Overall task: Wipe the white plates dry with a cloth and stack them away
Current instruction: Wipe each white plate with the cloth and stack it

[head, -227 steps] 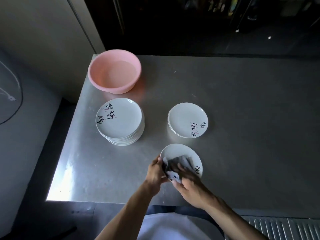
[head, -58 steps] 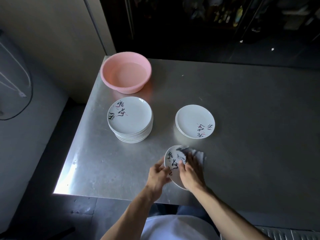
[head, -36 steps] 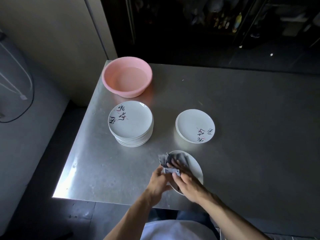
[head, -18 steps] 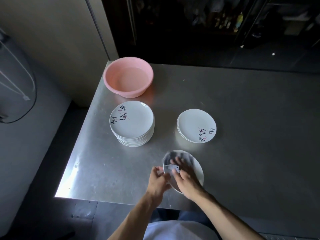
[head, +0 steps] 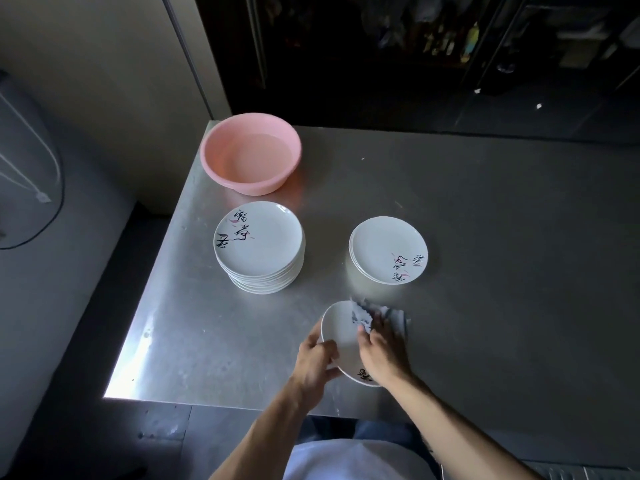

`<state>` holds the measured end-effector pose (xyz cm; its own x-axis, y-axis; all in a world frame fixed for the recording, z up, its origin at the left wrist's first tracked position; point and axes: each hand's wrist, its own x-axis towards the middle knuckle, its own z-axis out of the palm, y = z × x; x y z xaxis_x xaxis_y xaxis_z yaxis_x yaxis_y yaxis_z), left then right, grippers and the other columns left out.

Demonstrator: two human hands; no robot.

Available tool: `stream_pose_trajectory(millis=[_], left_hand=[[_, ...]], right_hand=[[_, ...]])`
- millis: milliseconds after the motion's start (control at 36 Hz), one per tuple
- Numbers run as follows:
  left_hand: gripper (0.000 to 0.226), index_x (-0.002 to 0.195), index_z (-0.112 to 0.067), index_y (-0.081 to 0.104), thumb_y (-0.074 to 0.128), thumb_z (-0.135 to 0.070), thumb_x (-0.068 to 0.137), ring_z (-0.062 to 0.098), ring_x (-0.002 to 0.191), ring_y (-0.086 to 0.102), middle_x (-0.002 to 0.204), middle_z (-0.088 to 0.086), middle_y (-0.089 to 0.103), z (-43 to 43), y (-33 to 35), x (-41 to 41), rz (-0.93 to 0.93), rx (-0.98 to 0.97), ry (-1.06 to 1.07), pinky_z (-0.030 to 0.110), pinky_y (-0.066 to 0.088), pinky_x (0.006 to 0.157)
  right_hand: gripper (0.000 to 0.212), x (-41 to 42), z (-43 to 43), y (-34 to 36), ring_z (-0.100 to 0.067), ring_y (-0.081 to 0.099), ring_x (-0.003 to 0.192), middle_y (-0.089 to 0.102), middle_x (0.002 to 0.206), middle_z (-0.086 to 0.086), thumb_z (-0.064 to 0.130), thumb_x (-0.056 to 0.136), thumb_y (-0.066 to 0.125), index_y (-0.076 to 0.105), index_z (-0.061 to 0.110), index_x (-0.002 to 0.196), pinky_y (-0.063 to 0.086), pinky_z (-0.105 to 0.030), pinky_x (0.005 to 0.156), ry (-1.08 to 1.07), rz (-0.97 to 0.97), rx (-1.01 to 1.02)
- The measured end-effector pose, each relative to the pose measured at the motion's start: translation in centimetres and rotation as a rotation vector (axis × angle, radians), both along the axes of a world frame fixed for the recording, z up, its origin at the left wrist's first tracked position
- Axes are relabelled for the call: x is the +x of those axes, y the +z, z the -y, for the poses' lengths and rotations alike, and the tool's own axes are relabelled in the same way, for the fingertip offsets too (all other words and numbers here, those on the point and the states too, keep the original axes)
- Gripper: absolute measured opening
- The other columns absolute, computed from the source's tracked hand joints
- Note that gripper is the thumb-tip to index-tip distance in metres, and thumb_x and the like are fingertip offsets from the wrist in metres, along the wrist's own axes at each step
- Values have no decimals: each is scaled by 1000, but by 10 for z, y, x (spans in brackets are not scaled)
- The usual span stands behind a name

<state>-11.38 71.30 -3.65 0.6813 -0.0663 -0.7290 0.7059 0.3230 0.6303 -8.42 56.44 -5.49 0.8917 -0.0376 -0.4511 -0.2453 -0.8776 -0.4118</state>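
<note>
At the near edge of the steel table (head: 485,237), a white plate (head: 341,336) gets wiped.
The left hand (head: 317,362) curls round its rim at 9 o'clock. The right hand (head: 381,355) presses a gray cloth (head: 377,311) on it at 2 o'clock, fingers laid out. Farther off: a tall plate stack (head: 258,237) at 10 o'clock, a short plate stack (head: 381,244) at 1, a pink basin (head: 249,154) at 11.

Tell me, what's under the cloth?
A white plate, held by the left hand. The right hand presses the cloth onto it, so the plate's right side is hidden.
</note>
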Motion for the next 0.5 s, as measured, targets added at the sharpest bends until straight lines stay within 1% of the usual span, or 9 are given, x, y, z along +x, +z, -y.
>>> stream_pose_trajectory(millis=[56, 111, 167, 222, 250, 306, 389, 444, 500], left_hand=[[59, 121, -26, 71, 57, -13, 65, 30, 95, 70, 105, 14, 75, -1, 2, 1, -12, -13, 58, 39, 61, 70], [36, 108, -14, 65, 64, -19, 73, 28, 92, 66, 101, 14, 69, -4, 5, 4, -20, 31, 89, 34, 58, 66], [17, 98, -12, 53, 67, -18, 90, 26, 90, 66, 99, 14, 67, -7, 0, 5, -29, 96, 86, 33, 58, 67], [14, 96, -12, 47, 61, -9, 100, 26, 86, 71, 95, 14, 70, -6, -5, 3, -38, 93, 69, 33, 59, 67], [16, 95, -12, 46, 59, -4, 99, 26, 83, 72, 91, 13, 71, -5, -6, 1, -32, 81, 71, 32, 60, 66], [19, 97, -12, 45, 55, 5, 97, 25, 77, 71, 88, 14, 68, -3, -7, 0, -20, 70, 99, 32, 60, 63], [21, 111, -12, 48, 54, 4, 98, 26, 79, 70, 94, 14, 67, -4, -6, 2, -6, 78, 137, 32, 60, 62], [28, 123, -15, 50, 55, 0, 99, 29, 86, 70, 101, 13, 69, -8, -5, 3, 0, 79, 166, 33, 62, 64], [32, 128, -22, 53, 55, -4, 102, 30, 95, 70, 109, 12, 71, -11, -3, 5, 14, 90, 174, 34, 63, 67]], right_hand=[[51, -1, -5, 2, -22, 24, 149, 28, 162, -9, 38, 107, 29, 31, 18, 155, 9, -34, 122, -2, -31, 211], [47, -6, -10, 8, -13, 34, 143, 39, 156, 3, 44, 107, 30, 38, 29, 151, 20, -27, 117, -38, -80, 450], [45, -9, -12, 15, -7, 46, 132, 54, 142, 11, 58, 100, 29, 47, 42, 139, 28, -25, 111, -43, -93, 550], [55, -8, -12, 19, -4, 50, 127, 59, 136, 14, 70, 92, 26, 51, 44, 135, 31, -25, 108, -29, -113, 567], [59, -7, -12, 16, -4, 48, 129, 57, 139, 12, 70, 93, 26, 51, 41, 138, 29, -23, 108, 20, -99, 519], [57, 0, -8, 4, -15, 34, 142, 42, 154, -1, 56, 102, 28, 42, 26, 149, 19, -25, 115, 141, -20, 306], [56, 5, 5, -12, -23, 19, 151, 24, 163, -11, 42, 107, 24, 32, 13, 154, 1, -38, 120, 216, -14, -83], [56, 2, 14, -11, -22, 20, 150, 26, 163, -11, 43, 106, 22, 33, 14, 153, -3, -42, 118, 222, -17, -190], [55, -7, 16, -5, -25, 22, 149, 29, 161, -14, 40, 106, 21, 36, 13, 151, -4, -45, 117, 265, -1, -194]])
